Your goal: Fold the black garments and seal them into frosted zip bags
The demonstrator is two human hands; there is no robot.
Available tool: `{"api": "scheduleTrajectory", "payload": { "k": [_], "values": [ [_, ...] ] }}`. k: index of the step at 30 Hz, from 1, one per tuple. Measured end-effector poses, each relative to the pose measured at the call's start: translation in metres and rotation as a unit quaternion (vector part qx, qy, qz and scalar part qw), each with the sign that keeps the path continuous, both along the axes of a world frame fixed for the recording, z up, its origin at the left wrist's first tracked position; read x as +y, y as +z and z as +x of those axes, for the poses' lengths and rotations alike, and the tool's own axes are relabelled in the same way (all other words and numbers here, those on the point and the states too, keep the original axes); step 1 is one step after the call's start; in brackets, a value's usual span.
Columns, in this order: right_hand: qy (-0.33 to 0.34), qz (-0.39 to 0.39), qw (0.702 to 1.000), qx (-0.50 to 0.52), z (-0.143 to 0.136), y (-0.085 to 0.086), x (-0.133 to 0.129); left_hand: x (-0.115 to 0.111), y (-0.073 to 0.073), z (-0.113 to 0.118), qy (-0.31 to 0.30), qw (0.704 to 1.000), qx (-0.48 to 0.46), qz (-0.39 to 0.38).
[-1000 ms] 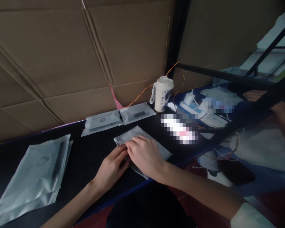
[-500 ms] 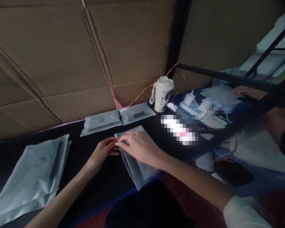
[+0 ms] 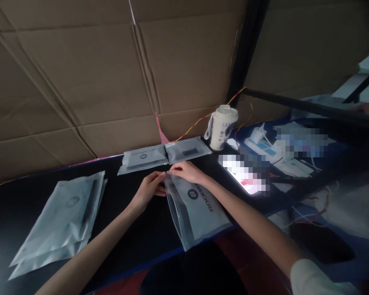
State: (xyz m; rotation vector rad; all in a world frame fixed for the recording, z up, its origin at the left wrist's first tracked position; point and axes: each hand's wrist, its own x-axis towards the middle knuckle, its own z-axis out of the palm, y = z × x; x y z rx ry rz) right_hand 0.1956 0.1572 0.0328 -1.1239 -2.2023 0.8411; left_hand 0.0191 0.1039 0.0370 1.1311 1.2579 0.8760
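Observation:
A frosted plastic zip bag with a dark round logo and lettering lies on the black table in front of me, its open-looking mouth edge facing left. My left hand pinches the far end of that edge between thumb and forefinger. Beside it, my right hand has its fingers closed at the same far corner, its fingertips partly hidden. Two smaller-looking packed bags, one printed and one with a dark patch, lie behind my hands. Further left rests a stack of similar frosted bags.
A lidded paper cup stands at the back, near a lit phone. Right of them are a power strip and cables. A dark metal bar crosses there. Cardboard walls the back.
My right hand has drawn back towards the bag's far corner, uncovering the printed logo. My left hand keeps to the zip edge. The whole view has shifted, so things appear further right.

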Motion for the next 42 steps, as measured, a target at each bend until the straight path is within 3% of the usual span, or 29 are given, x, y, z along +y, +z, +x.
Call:
{"api": "scheduleTrajectory", "payload": {
  "k": [4,8,12,16,19,25,31,42],
  "values": [
    [-0.067,0.045,0.997,0.002,-0.003,-0.004,-0.002,0.002,-0.004,0.008,-0.014,1.000,0.003,-0.021],
    [-0.121,0.083,0.989,-0.018,-0.001,-0.009,0.000,-0.011,-0.005,0.017,-0.045,0.998,0.010,-0.049],
    [-0.144,0.103,0.983,-0.050,0.003,-0.010,0.003,-0.043,-0.007,0.023,-0.075,0.994,0.034,-0.078],
    [-0.158,0.111,0.978,-0.084,0.005,-0.011,0.006,-0.082,-0.010,0.025,-0.152,0.980,0.050,-0.119],
    [-0.154,0.116,0.975,-0.110,0.004,-0.010,0.006,-0.097,-0.013,0.026,-0.175,0.973,0.064,-0.137],
    [-0.172,0.152,0.959,-0.164,0.006,-0.008,-0.031,-0.093,-0.016,0.027,-0.202,0.965,0.061,-0.155],
    [-0.181,0.164,0.935,-0.256,0.017,-0.027,-0.084,-0.093,-0.016,0.028,-0.207,0.964,0.061,-0.154],
    [-0.192,0.175,0.933,-0.248,0.015,-0.037,-0.087,-0.092,-0.015,0.025,-0.205,0.966,0.026,-0.155]
  ]
}}
